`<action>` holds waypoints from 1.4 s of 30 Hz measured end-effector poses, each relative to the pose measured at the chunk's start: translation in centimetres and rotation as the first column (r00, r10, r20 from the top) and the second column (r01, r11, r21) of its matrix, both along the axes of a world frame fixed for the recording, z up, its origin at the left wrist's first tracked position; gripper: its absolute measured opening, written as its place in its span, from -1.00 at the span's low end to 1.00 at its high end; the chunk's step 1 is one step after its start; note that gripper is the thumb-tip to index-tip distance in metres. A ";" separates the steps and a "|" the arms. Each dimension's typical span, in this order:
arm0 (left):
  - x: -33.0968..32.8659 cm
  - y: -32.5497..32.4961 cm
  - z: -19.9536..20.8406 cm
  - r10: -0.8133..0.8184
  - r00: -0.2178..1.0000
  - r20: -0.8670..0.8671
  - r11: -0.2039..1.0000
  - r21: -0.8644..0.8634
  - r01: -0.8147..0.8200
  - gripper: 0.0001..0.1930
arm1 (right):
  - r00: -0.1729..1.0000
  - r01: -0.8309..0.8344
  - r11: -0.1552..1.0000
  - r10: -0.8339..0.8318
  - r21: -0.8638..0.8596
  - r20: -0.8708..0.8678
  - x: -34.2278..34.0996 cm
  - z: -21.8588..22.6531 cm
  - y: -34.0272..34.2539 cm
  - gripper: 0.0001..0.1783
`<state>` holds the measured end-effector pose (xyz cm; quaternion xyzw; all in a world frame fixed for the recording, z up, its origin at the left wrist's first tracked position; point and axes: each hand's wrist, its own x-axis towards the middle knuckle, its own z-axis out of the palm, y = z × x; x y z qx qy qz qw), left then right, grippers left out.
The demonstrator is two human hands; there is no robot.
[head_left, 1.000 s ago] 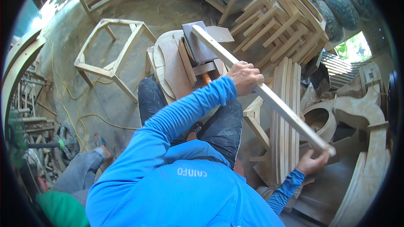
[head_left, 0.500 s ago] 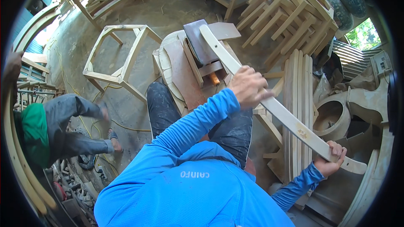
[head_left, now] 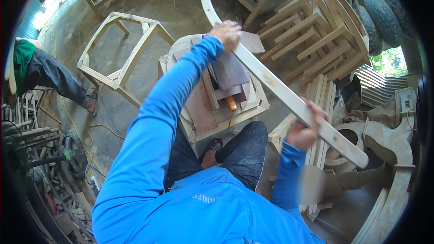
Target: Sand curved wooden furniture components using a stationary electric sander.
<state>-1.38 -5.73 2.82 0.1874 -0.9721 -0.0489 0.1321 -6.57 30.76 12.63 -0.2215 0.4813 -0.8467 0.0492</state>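
A long, pale, slightly curved wooden slat (head_left: 273, 83) slants across in front of me, from the far middle to the near right. My left hand (head_left: 226, 35) is closed over its far part, fingers wrapped round the edge. Closer to the near end, my right hand (head_left: 308, 126) grips the same piece, a little blurred. Beneath the slat a brown block (head_left: 233, 77) rests on a wooden seat frame (head_left: 253, 110) between my knees and the far hand. An orange handle (head_left: 231, 104) sticks out beside the block.
A hexagonal wooden frame (head_left: 120, 74) stands at left, near another person's leg (head_left: 58, 79). Stacked wooden frames (head_left: 321, 31) are at far right. Upright slats (head_left: 316, 92) stand behind my right hand. A blurred round tan thing (head_left: 312, 185) shows by my right forearm. A yellow cord (head_left: 92, 142) lies left.
Both hands have carried the slat away from me and to the left, and the left hand reaches farther out. At left, the other person has moved farther off.
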 end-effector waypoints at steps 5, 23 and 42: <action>1.7 -8.8 -0.8 0.279 0.950 0.140 0.960 -0.053 -0.274 -0.68 | 0.977 -0.195 0.981 0.193 -0.015 -0.088 1.9 -5.6 -8.5 -0.73; 6.2 27.4 6.5 0.137 0.908 -0.397 0.927 0.375 0.024 -0.53 | 0.974 -0.116 0.930 0.175 0.348 -0.144 2.9 10.9 29.2 -0.68; 5.0 -0.8 2.1 0.267 0.964 0.008 0.853 0.464 -0.240 -0.39 | 0.576 -0.203 0.907 0.416 0.370 -0.704 1.6 -4.4 -13.4 -0.79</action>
